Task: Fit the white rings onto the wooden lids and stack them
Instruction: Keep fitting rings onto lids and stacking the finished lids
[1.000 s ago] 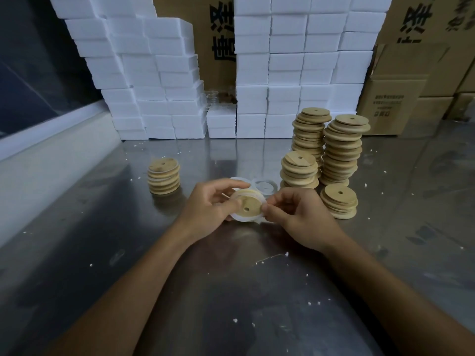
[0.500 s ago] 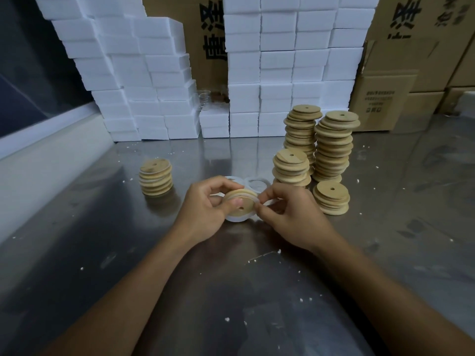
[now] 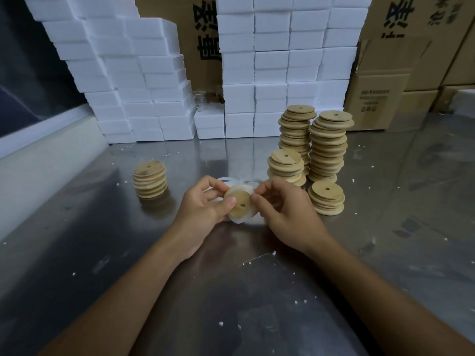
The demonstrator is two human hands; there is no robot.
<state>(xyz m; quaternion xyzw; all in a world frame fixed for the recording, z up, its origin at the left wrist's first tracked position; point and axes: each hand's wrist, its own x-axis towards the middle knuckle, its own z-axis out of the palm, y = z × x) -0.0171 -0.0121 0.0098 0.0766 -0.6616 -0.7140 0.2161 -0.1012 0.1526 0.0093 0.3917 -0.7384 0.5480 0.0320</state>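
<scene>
Above the table [image 3: 257, 291], between both hands, the lid [image 3: 240, 205] sits inside its ring [image 3: 237, 221]. Left hand [image 3: 203, 214] and right hand [image 3: 285, 214] pinch its rim; work the ring round evenly, then add it to the left stack [image 3: 150, 179].

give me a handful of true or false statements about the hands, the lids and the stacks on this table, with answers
1. Both hands hold one wooden lid between them. True: the left hand and the right hand both pinch it.
2. The held lid lies flat on the metal table. False: it is raised and tilted toward the camera.
3. A white ring shows round the held lid's edge. True.
4. The short stack left of the hands is the tallest on the table. False: the two tall stacks at the right rear are far taller.
5. Loose white rings lie just behind the hands. True.
6. Behind the stacks stand red crates. False: white foam blocks and cardboard boxes stand there.
</scene>
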